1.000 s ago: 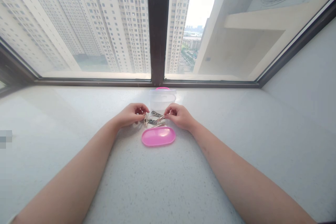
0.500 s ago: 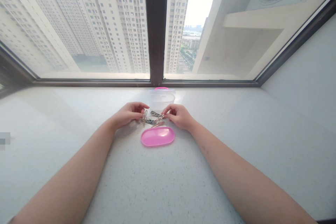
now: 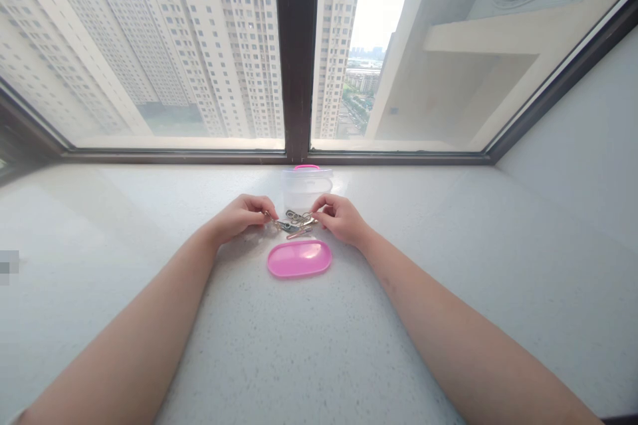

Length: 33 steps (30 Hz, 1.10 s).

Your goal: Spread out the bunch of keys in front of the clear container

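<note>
Several small metal clips point(image 3: 293, 224) lie in a loose heap on the pale speckled sill point(image 3: 309, 345). My left hand point(image 3: 241, 216) is curled at the heap's left side, fingertips pinched on one clip. My right hand point(image 3: 338, 218) is curled at the right side, thumb and forefinger pinched on another clip. Just behind the heap stands a clear plastic box point(image 3: 305, 188) with a pink rim. A pink oval lid point(image 3: 299, 258) lies flat in front of the heap, apart from both hands.
The dark window frame point(image 3: 294, 80) runs along the back of the sill with a centre post right behind the box. A grey wall point(image 3: 578, 139) slants in on the right. Tall buildings show through the glass.
Both hands have drawn slightly closer to the heap. The clip in my left hand has tipped from upright to lying low. The lid and box have not moved.
</note>
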### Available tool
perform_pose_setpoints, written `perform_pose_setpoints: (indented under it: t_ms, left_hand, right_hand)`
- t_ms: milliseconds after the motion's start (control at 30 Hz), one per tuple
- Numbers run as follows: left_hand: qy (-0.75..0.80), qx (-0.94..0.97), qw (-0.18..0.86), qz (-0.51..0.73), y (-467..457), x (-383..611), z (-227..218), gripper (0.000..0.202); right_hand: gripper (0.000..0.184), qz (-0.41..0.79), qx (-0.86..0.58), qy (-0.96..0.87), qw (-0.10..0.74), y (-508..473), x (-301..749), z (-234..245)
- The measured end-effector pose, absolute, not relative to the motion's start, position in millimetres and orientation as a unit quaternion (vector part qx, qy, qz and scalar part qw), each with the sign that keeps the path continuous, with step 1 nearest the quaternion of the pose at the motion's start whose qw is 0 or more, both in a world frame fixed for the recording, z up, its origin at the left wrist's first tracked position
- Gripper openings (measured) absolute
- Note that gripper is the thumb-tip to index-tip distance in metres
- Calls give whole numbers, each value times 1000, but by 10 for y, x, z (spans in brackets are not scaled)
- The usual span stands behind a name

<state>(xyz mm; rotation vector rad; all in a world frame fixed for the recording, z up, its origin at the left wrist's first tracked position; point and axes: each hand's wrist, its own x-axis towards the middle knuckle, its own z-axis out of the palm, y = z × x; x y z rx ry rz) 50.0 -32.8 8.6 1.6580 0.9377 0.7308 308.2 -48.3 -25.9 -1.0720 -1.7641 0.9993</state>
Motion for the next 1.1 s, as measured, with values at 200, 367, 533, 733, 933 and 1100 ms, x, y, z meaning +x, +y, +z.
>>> perform_pose_setpoints:
  t_ms: [200,367,533,733,933,1100]
  left_hand:
    - [390,668,549,317,-305,474,68,7]
    - [390,646,567,331,-298,476,61,7]
    - [383,633,577,346,-302,475,59,7]
    - [397,620,584,343,-301,477,58,10]
    - [398,579,628,333,-312,495,92,8]
    - [383,597,620,334,-306,484,72,3]
  right_hand:
    - [5,393,-429,-707,403,-482,3077,-267]
    - [8,400,-426,-697,416,-471,3075,-278]
    - [15,389,-418,-697,434,-471,3059,-245]
    - [18,389,-437,-691,425,-482,3058,-225]
    - [15,425,-429,-679,417,-495,3063,-208]
    - [17,427,-431,-679,413,-508,3059,-184]
